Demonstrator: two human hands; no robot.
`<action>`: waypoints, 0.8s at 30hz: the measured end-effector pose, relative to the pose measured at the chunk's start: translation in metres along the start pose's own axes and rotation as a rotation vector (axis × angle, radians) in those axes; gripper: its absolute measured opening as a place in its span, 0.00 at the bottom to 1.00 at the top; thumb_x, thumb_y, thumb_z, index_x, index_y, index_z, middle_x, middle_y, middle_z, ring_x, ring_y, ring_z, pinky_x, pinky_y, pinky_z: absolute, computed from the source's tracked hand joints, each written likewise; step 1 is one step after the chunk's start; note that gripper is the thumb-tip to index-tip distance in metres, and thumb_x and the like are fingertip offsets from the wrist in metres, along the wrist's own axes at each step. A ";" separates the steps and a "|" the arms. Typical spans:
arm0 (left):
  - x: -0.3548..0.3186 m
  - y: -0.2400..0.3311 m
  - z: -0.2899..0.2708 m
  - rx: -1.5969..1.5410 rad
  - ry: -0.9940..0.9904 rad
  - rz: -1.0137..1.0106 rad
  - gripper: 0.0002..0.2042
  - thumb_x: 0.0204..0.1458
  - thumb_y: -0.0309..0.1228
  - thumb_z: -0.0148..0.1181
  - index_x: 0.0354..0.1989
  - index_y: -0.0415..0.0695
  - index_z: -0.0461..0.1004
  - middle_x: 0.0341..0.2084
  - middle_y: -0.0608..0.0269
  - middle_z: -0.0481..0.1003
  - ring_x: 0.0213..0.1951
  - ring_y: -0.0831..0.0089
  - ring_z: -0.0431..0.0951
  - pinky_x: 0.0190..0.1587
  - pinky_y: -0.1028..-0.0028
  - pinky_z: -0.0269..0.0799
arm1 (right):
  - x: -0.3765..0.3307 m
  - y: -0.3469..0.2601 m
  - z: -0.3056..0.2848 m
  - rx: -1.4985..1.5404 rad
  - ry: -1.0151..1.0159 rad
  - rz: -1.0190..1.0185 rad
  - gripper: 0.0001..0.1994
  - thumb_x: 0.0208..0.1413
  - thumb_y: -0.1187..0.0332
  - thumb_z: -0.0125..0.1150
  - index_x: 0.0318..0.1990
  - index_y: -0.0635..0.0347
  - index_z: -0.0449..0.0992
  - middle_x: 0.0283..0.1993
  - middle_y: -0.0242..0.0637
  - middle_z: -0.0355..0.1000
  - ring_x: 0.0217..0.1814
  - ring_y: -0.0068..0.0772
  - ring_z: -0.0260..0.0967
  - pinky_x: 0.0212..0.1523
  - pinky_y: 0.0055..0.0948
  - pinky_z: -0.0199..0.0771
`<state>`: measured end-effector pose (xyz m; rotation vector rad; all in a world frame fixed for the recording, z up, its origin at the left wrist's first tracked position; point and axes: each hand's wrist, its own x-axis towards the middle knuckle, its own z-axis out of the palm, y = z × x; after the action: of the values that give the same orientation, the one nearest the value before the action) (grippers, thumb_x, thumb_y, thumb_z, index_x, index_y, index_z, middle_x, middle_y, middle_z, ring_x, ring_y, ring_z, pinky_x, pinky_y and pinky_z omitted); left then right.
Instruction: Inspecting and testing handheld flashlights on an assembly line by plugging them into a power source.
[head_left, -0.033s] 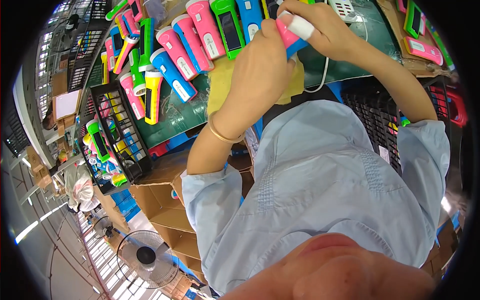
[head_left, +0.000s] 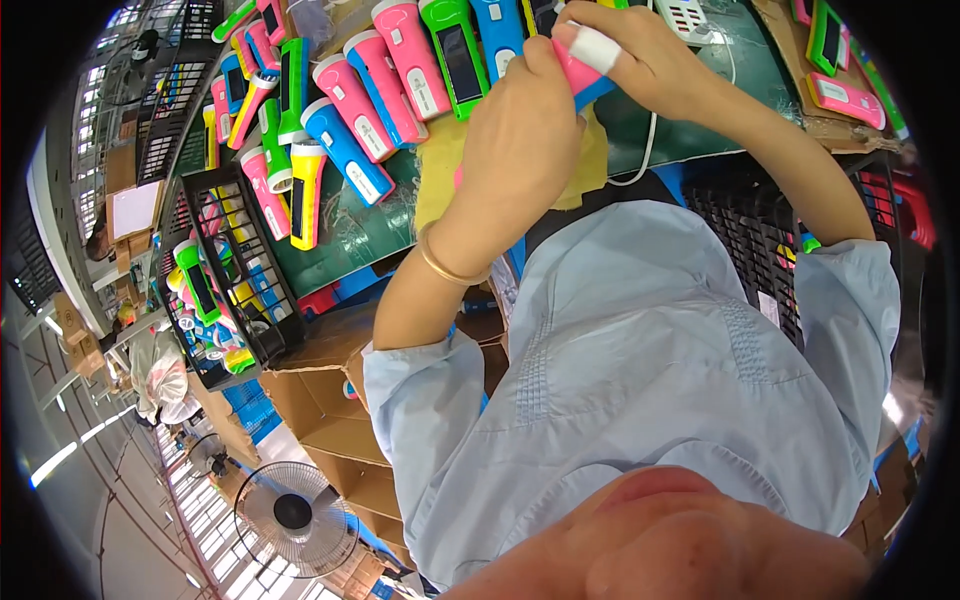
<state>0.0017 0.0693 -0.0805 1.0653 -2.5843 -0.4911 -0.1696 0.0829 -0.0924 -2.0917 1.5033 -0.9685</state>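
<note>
My left hand is closed around a pink-and-blue flashlight, its fingers wrapped over most of the body. My right hand grips the same flashlight from the other side, with a white wrap on its thumb. Much of the flashlight is hidden by the hands. Beneath them a yellow cloth lies on the green tabletop. Just left of my left hand stands a row of flashlights, among them a green one, a pink one and a blue one.
A black crate full of flashlights and coloured parts sits at the left table edge. A white multi-port charger with a white cable is at the back right. Further right, a cardboard tray holds more flashlights. Cardboard boxes stand below the table.
Both hands have shifted very slightly with the flashlight between them. A small pink spot now shows beside my left wrist. Everything else looks the same.
</note>
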 end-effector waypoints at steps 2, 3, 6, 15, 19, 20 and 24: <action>0.003 0.001 0.008 0.173 0.063 0.048 0.19 0.37 0.25 0.62 0.38 0.35 0.61 0.28 0.46 0.71 0.31 0.49 0.74 0.30 0.63 0.72 | 0.002 0.012 0.006 0.058 0.001 0.095 0.18 0.51 0.58 0.52 0.40 0.65 0.70 0.30 0.43 0.69 0.32 0.43 0.66 0.34 0.32 0.65; 0.003 0.000 0.015 0.327 0.126 0.082 0.15 0.40 0.25 0.58 0.37 0.35 0.62 0.24 0.51 0.70 0.27 0.58 0.75 0.27 0.69 0.71 | 0.002 0.016 0.010 0.120 -0.004 0.191 0.23 0.52 0.53 0.49 0.45 0.66 0.71 0.34 0.42 0.70 0.37 0.38 0.64 0.42 0.28 0.63; 0.006 -0.002 0.022 0.598 0.210 0.155 0.12 0.44 0.27 0.53 0.36 0.35 0.65 0.20 0.59 0.69 0.23 0.70 0.74 0.22 0.75 0.70 | 0.010 0.016 0.008 0.134 -0.084 0.380 0.27 0.55 0.48 0.39 0.33 0.67 0.72 0.22 0.40 0.66 0.25 0.31 0.63 0.30 0.25 0.62; 0.020 -0.005 0.023 0.504 0.203 0.188 0.16 0.38 0.24 0.60 0.35 0.37 0.62 0.23 0.52 0.71 0.24 0.59 0.75 0.26 0.69 0.72 | 0.016 0.018 -0.006 0.463 -0.330 0.917 0.26 0.55 0.43 0.38 0.28 0.58 0.71 0.21 0.32 0.67 0.18 0.19 0.60 0.15 0.22 0.54; 0.032 -0.033 -0.002 -1.374 -0.063 -0.155 0.27 0.42 0.34 0.65 0.48 0.36 0.61 0.31 0.58 0.72 0.34 0.69 0.76 0.36 0.68 0.75 | -0.016 0.029 -0.008 0.791 -0.135 0.355 0.33 0.55 0.38 0.36 0.51 0.61 0.66 0.45 0.37 0.70 0.48 0.28 0.67 0.42 0.22 0.62; 0.031 -0.029 -0.001 -1.660 0.001 -0.026 0.29 0.43 0.39 0.65 0.50 0.38 0.61 0.30 0.60 0.72 0.35 0.69 0.75 0.41 0.63 0.74 | -0.024 0.011 -0.008 0.836 -0.205 0.331 0.37 0.52 0.37 0.41 0.55 0.63 0.63 0.48 0.39 0.69 0.50 0.29 0.66 0.46 0.24 0.63; 0.038 -0.032 0.039 -2.050 0.117 0.156 0.31 0.49 0.52 0.54 0.55 0.42 0.58 0.36 0.62 0.70 0.44 0.66 0.71 0.53 0.60 0.65 | -0.045 -0.028 0.013 0.923 -0.197 0.433 0.24 0.50 0.57 0.58 0.49 0.65 0.66 0.34 0.33 0.69 0.36 0.21 0.66 0.37 0.22 0.67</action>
<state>-0.0204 0.0285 -0.1233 0.0301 -0.8269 -2.0487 -0.1497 0.1340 -0.0969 -1.1130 1.0334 -0.9795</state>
